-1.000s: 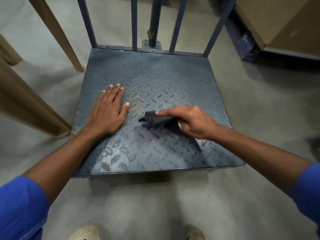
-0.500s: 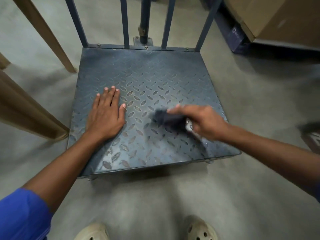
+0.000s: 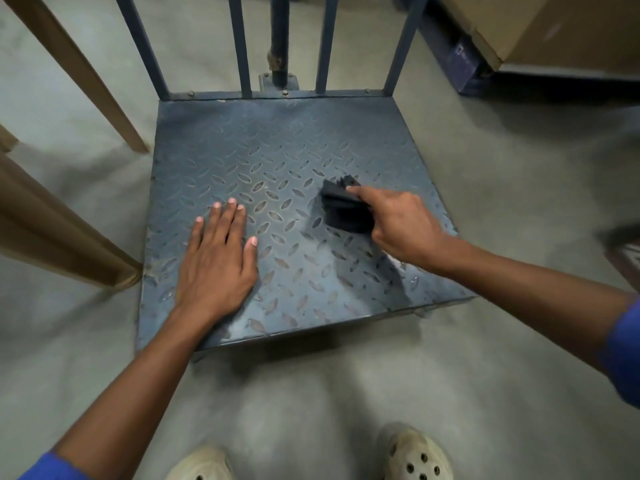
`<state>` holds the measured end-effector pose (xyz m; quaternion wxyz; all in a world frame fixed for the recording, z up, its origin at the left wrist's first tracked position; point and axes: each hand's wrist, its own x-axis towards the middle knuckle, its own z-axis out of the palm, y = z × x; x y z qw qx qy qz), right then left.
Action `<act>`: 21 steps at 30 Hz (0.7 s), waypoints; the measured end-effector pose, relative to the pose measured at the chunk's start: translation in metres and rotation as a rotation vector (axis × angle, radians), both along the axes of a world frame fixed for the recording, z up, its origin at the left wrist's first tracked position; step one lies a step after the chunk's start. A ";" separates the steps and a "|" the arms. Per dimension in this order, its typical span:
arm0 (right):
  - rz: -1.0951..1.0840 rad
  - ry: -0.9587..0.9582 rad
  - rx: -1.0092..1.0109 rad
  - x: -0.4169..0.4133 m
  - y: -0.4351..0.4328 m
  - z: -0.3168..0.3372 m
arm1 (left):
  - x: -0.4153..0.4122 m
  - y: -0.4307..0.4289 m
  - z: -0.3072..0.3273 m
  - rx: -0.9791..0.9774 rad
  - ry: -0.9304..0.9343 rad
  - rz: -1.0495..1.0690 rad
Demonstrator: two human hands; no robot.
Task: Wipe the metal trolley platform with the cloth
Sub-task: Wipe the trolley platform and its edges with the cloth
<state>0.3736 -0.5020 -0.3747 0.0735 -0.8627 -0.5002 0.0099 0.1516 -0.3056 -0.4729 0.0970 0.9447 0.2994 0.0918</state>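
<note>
The floor (image 3: 485, 220) carries the trolley platform (image 3: 270, 147), its bars (image 3: 239, 46) rising beyond both hands. The left hand (image 3: 216, 265) lies flat and open on the plate, holding nothing. The right hand (image 3: 398, 223) is closed on the cloth (image 3: 343, 209), pressing it to the platform just ahead of its fingers.
</note>
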 end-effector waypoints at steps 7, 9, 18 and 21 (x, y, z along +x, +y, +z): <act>0.415 0.095 -0.058 -0.045 -0.031 -0.013 | -0.001 0.000 0.001 0.001 0.001 -0.007; 0.303 0.035 0.015 -0.009 -0.015 -0.004 | -0.001 -0.001 0.001 -0.003 0.003 -0.002; 0.501 0.126 -0.070 -0.087 -0.057 -0.012 | -0.001 0.000 0.000 -0.006 -0.007 -0.008; 0.556 0.090 0.069 -0.078 -0.042 -0.005 | 0.000 0.000 0.000 -0.003 -0.003 -0.003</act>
